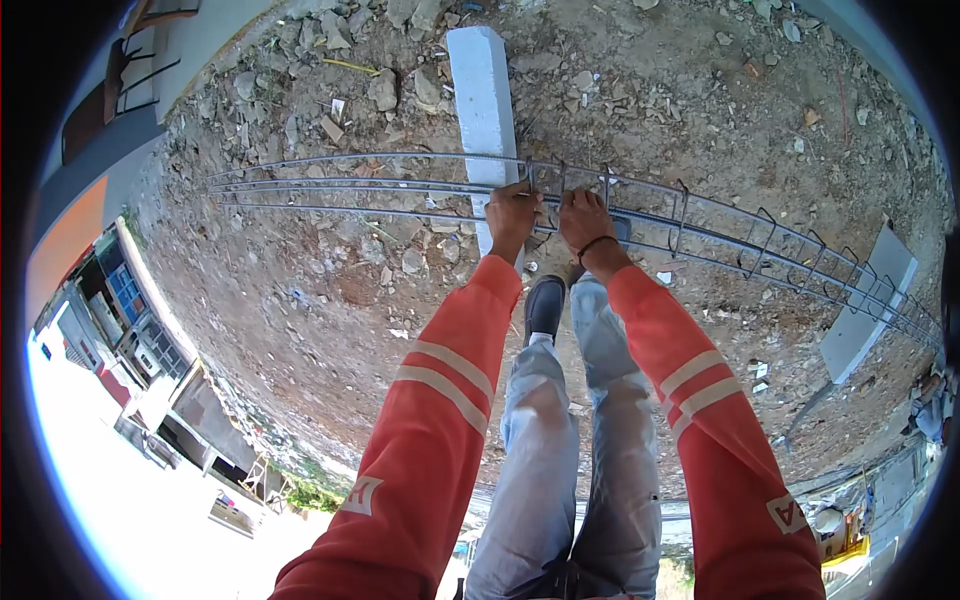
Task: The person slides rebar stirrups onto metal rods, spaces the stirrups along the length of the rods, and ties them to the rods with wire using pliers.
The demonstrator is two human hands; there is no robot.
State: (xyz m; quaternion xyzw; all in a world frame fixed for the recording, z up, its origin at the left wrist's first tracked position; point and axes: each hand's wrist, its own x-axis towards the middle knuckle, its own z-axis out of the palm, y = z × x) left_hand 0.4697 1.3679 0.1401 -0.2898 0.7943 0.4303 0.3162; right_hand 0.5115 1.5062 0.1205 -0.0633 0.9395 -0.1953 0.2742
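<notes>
A long rebar cage point(720, 237) of thin steel bars lies across the ground in front of me. Square wire stirrups point(680, 215) ring its right part, while bare bars point(340, 187) run off to the left. My left hand point(513, 215) is closed at the cage's bars beside a stirrup, with its fingertips curled in. Close by on the right, my right hand point(588, 215) has its fingers wrapped over the bars. Whether either hand pinches a small piece of wire is hidden. Under the bars, a pale concrete block point(484, 95) points away from me.
A flat grey slab point(868, 305) supports the cage's far right part. Rubble point(400, 90) and broken stones litter the dirt ground point(320, 290). My shoe point(544, 305) stands just below the cage. Wooden chairs point(115, 80) are at the upper left.
</notes>
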